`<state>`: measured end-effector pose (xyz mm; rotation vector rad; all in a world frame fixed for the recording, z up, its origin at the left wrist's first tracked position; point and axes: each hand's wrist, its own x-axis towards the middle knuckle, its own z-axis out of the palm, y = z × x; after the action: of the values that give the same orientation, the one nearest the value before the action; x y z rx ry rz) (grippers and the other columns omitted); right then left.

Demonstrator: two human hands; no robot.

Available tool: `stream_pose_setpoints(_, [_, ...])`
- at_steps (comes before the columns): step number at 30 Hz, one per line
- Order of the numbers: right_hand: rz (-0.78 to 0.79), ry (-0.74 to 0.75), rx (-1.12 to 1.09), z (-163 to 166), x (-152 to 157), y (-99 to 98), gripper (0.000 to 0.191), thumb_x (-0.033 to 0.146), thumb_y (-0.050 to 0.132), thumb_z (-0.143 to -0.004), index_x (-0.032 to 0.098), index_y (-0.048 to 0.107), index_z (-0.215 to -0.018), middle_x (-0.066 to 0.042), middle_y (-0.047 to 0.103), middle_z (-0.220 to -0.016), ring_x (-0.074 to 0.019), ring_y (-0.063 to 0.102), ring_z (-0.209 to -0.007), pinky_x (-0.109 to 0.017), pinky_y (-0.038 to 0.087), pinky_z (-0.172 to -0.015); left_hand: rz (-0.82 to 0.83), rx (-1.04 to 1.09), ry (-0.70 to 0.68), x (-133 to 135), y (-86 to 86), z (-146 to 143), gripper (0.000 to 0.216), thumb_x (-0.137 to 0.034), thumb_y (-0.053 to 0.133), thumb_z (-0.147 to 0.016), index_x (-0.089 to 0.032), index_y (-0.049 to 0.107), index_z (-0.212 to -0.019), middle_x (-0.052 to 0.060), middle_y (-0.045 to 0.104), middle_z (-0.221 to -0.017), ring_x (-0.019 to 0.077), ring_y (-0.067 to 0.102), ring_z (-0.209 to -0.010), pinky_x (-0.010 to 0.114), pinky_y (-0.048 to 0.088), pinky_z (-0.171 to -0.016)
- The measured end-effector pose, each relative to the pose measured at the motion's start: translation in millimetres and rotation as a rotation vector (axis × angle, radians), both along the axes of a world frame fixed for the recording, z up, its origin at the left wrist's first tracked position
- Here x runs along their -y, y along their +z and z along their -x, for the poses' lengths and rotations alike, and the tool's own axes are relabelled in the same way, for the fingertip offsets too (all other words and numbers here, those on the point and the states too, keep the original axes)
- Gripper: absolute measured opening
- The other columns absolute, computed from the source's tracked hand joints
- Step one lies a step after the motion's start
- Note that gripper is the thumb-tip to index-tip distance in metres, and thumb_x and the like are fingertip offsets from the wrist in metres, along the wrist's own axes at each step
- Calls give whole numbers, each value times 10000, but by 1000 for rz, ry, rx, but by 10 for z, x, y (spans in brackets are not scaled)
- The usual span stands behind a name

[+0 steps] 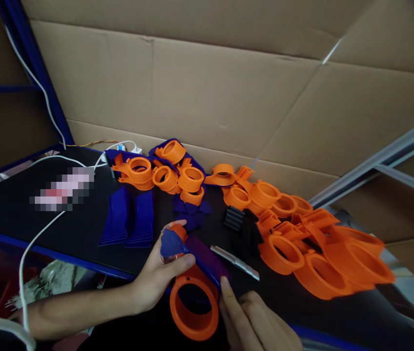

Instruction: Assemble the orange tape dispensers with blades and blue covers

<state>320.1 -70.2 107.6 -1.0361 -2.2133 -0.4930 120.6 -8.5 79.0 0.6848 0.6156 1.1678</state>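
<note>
My left hand (pixel 159 278) is closed around one end of an orange and blue plastic assembly (pixel 192 273), thumb and fingers gripping its blue cap. An orange ring (pixel 194 309) forms the lower part of that piece. My right hand (pixel 254 317) comes in from the bottom edge, its thumb pressed against the purple-blue bar of the same assembly; its other fingers are curled. A thin grey strip (pixel 234 262) lies on the table just right of the assembly.
Several orange ring parts (pixel 302 243) are heaped on the right and at the back centre (pixel 166 175) of the black table (pixel 82 229). Stacked blue flat pieces (pixel 129 219) lie left of centre. A small black ribbed block (pixel 234 218), white cables (pixel 38 234) and cardboard walls (pixel 228 97) surround them.
</note>
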Motion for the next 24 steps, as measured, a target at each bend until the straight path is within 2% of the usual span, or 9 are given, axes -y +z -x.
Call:
stream_pose_setpoints(4, [-7,9,-110,15,-46,-117,588,78,513,-933,187,461,-1509,-22,622,-632,-184,633,-510,-279,511,-447,-94,15,60,-13,-74,17,567,-291,730,-856,-310,530,-1387,40,589,-1239,170,595,-954,317,459,-932])
stream_pose_setpoints(8, [118,138,-115,-64,-90,3,584,78,625,-903,182,499,-1464,-31,672,-718,-169,673,-615,-256,562,-544,-174,-38,39,-19,-73,83,588,-298,693,-875,-307,490,-1427,49,620,-1154,187,589,-882,331,482,-860])
stream_pose_setpoints(9, [157,149,-117,-101,-102,62,540,126,651,-908,198,533,-1430,-46,694,-776,-173,693,-668,-259,578,-587,-201,-54,42,-20,-59,102,600,-292,698,-868,-296,489,-1431,53,627,-1139,194,589,-881,336,481,-864])
stream_pose_setpoints(11, [238,137,-108,-173,-134,179,414,361,654,-931,240,628,-1326,-90,720,-939,-212,725,-829,-289,602,-670,-248,-83,57,-20,-22,137,637,-277,726,-838,-274,496,-1433,58,641,-1112,215,595,-913,347,472,-895])
stream_pose_setpoints(13, [327,113,-128,-214,-179,255,457,573,543,-942,268,683,-1252,-116,706,-1096,-261,710,-1004,-334,609,-753,-286,-101,33,-10,21,161,722,-264,770,-790,-258,479,-1450,67,654,-1097,249,608,-969,368,463,-933])
stream_pose_setpoints(15, [434,85,-229,-195,-241,273,464,577,469,-973,280,677,-1263,-112,687,-1173,-263,686,-1071,-356,595,-819,-325,-122,-31,14,65,174,832,-244,817,-733,-251,445,-1478,89,657,-1149,291,618,-1040,397,454,-970])
stream_pose_setpoints(17, [541,91,-377,-118,-313,253,374,485,496,-988,277,682,-1236,-93,699,-1132,-237,692,-1022,-347,580,-830,-379,-140,-95,43,107,182,890,-217,847,-691,-257,437,-1480,117,632,-1250,325,610,-1123,424,441,-1010])
stream_pose_setpoints(20, [641,192,-607,39,-405,220,229,441,615,-932,248,736,-962,-53,713,-884,-212,689,-831,-322,558,-751,-534,-130,-139,67,164,188,853,-169,881,-632,-259,516,-1397,124,628,-1248,336,611,-1151,468,414,-1066])
stream_pose_setpoints(24, [755,247,-839,149,-444,216,252,413,693,-876,214,662,-724,-18,640,-709,-174,608,-673,-283,498,-644,-660,-112,-143,55,222,195,740,-142,885,-613,-237,585,-1283,130,618,-1229,363,588,-1203,552,358,-1124])
